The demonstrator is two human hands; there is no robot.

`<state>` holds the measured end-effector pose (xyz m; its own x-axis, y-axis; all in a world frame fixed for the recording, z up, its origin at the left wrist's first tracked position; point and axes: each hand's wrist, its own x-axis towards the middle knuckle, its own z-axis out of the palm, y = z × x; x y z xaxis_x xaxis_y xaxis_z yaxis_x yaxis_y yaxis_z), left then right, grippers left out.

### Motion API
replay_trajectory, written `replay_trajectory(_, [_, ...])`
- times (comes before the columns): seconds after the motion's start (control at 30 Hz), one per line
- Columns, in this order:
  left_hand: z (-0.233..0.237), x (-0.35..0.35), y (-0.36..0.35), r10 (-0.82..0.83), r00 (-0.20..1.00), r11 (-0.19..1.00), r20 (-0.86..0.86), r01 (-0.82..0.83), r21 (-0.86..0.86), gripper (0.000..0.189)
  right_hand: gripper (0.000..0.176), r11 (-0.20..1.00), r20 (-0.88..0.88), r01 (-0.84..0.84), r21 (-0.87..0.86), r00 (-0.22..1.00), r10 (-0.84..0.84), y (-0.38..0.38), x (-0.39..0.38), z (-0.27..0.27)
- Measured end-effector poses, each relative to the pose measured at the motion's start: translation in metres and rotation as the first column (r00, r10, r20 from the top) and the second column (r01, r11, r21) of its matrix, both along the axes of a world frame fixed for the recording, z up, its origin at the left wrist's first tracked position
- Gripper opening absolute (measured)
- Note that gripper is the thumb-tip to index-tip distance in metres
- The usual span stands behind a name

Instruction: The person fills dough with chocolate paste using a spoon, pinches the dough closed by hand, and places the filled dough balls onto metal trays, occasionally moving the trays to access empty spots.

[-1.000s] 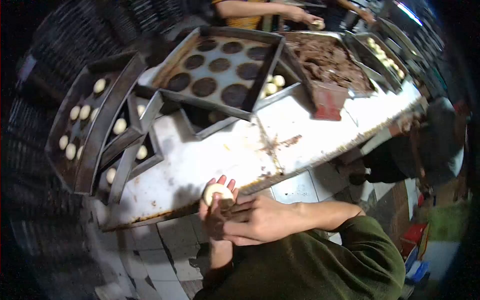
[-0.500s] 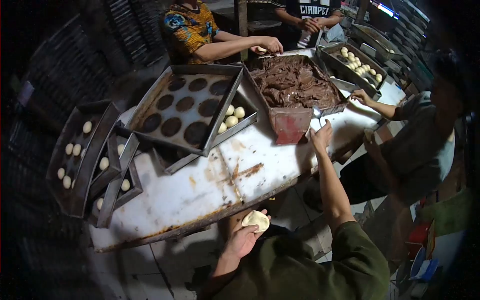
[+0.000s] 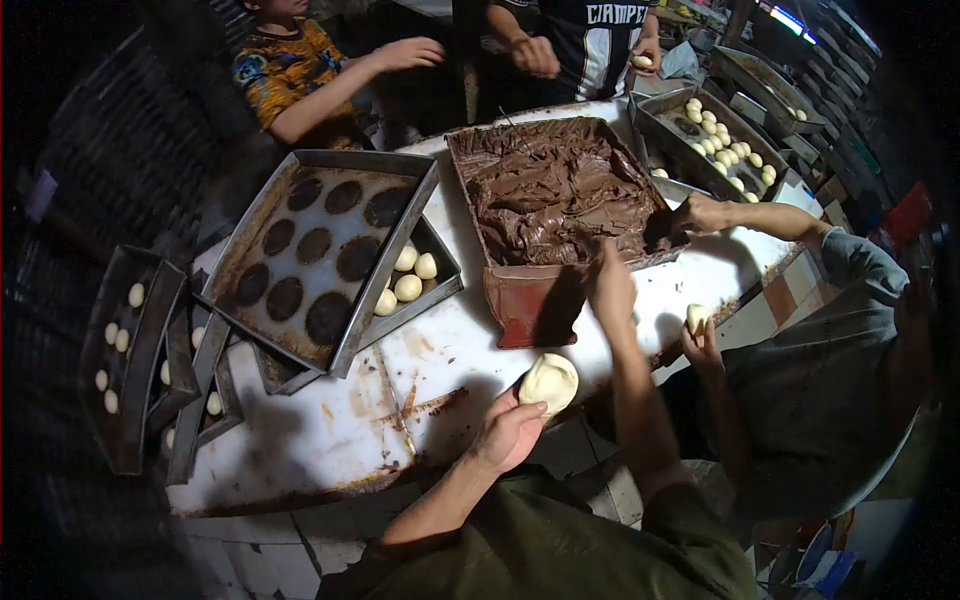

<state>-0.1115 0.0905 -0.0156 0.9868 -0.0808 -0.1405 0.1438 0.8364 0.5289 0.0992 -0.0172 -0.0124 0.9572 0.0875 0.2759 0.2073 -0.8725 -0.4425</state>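
Note:
A flattened round of pale dough rests in my left hand, with the thumb over its lower edge, above the table's front side. My right hand is over the near edge of a large tray of brown paste, beside its red front panel. Blur and the hand's angle hide what its closed fingers grip.
To the left, an empty-cupped mould tray leans over a tray of dough balls. Narrow trays stand farther left. A co-worker's hand reaches the paste tray from the right; two people stand behind the table.
My left hand has risen with the dough toward the table. My right hand has moved left to the paste. The right co-worker's hand now reaches the tray, and the people opposite have shifted their arms.

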Motion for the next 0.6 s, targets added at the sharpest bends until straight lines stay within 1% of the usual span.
replay_trajectory(0.03, [0.01,0.001,0.002,-0.017,1.0,0.991,0.007,0.018,-0.136,0.049,0.031,0.988,0.004,0.113,-0.107,0.994,-0.113,-0.008,0.036,-0.002])
replay_trajectory(0.1, [0.022,0.0,0.006,0.004,1.0,0.992,-0.001,-0.004,-0.127,0.048,0.024,0.971,-0.03,0.154,-0.183,0.986,-0.162,-0.024,0.077,0.008])
replay_trajectory(0.17, [0.028,-0.002,0.015,0.034,0.999,0.991,-0.02,-0.036,-0.131,0.048,0.02,0.957,-0.063,0.123,-0.262,0.988,-0.144,-0.03,0.101,0.004])
replay_trajectory(0.2, [0.025,0.0,0.019,0.069,0.995,0.986,-0.073,-0.079,-0.146,0.046,0.022,0.942,-0.057,0.109,-0.318,0.989,-0.134,-0.024,0.105,0.002])
replay_trajectory(0.23, [0.023,0.002,0.024,0.072,0.994,0.985,-0.079,-0.083,-0.149,0.046,0.022,0.941,-0.062,0.104,-0.322,0.989,-0.13,-0.025,0.104,-0.001])
replay_trajectory(0.3, [0.021,0.013,0.034,0.229,0.945,0.971,-0.233,-0.239,-0.013,0.043,0.023,0.961,-0.111,-0.058,-0.272,0.993,0.029,-0.025,0.099,0.001])
replay_trajectory(0.33, [0.017,0.02,0.039,0.279,0.939,0.96,-0.203,-0.274,0.053,0.04,0.022,0.958,-0.102,-0.187,-0.216,0.98,0.169,-0.023,0.085,0.005])
replay_trajectory(0.37, [0.015,0.03,0.043,0.333,0.917,0.943,-0.221,-0.322,0.085,0.039,0.02,0.947,-0.154,-0.305,0.101,0.935,0.318,-0.021,0.078,-0.005])
replay_trajectory(0.4, [0.015,0.039,0.047,0.35,0.909,0.936,-0.226,-0.349,0.047,0.039,0.019,0.829,-0.153,-0.378,0.413,0.868,0.472,-0.017,0.07,-0.014])
replay_trajectory(0.43, [0.017,0.049,0.051,0.372,0.899,0.925,-0.23,-0.38,0.011,0.038,0.02,0.644,-0.178,-0.357,0.677,0.77,0.613,-0.005,0.028,0.016])
replay_trajectory(0.47, [0.019,0.055,0.056,0.356,0.914,0.929,-0.194,-0.368,-0.031,0.039,0.021,0.468,-0.136,-0.286,0.836,0.719,0.682,0.004,-0.005,0.029])
replay_trajectory(0.5, [0.021,0.062,0.06,0.337,0.929,0.934,-0.154,-0.351,-0.072,0.039,0.022,0.399,-0.063,-0.273,0.875,0.754,0.654,0.014,-0.032,0.031])
replay_trajectory(0.53, [0.028,0.066,0.062,0.296,0.95,0.935,-0.1,-0.309,-0.171,0.038,0.02,0.444,0.034,-0.391,0.806,0.78,0.624,0.019,-0.052,0.028])
replay_trajectory(0.57, [0.031,0.068,0.062,0.261,0.963,0.936,-0.059,-0.268,-0.23,0.039,0.024,0.43,0.15,-0.51,0.745,0.756,0.637,0.025,-0.066,0.024])
replay_trajectory(0.6, [0.039,0.066,0.06,0.262,0.962,0.923,-0.082,-0.274,-0.27,0.041,0.027,0.44,0.312,-0.666,0.602,0.704,0.638,0.028,-0.069,0.017])
